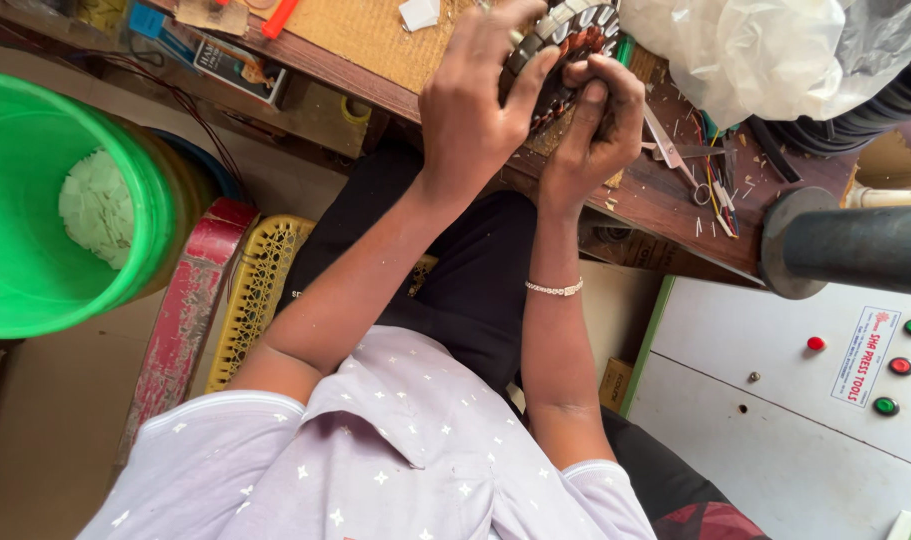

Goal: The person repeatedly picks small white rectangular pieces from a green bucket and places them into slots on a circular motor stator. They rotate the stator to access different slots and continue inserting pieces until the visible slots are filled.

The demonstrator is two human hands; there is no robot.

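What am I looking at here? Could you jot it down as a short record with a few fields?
Setting: wooden workbench, seen from above
Left hand: grips a ring-shaped motor stator from its left side
Right hand: holds the stator from below
Wrist: silver bracelet
On bench: scissors, wire scraps, clear plastic bag
Beside the person: green bucket, white control box with coloured buttons

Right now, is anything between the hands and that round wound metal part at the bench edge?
Nothing visible. Both hands are already on the round metal part: the left hand wraps over its left side and the right hand grips it from below. The scissors and wire scraps lie off to the right.
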